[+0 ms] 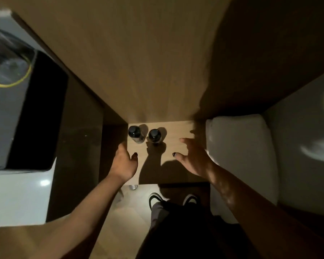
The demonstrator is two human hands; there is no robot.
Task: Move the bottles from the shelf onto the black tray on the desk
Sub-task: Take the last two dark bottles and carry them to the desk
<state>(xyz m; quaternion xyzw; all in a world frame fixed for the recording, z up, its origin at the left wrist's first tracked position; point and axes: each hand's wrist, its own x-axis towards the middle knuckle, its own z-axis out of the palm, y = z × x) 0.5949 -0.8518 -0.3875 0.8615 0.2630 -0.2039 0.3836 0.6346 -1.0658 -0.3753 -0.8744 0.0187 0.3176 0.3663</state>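
Note:
Two small bottles with black caps stand side by side at the back left of a light wooden shelf (178,131): the left bottle (135,134) and the right bottle (154,135). My left hand (124,163) hovers just below the left bottle, fingers apart, holding nothing. My right hand (193,157) is to the right of the right bottle, fingers spread, also holding nothing. Neither hand touches a bottle. A black flat surface (43,113) lies at the left; I cannot tell whether it is the tray.
A tall wooden panel (138,62) rises behind the shelf. A white cushion (239,152) sits right of the shelf. A dark glossy desk surface (77,146) lies to the left. My feet in black-and-white shoes (173,200) stand on the pale floor below.

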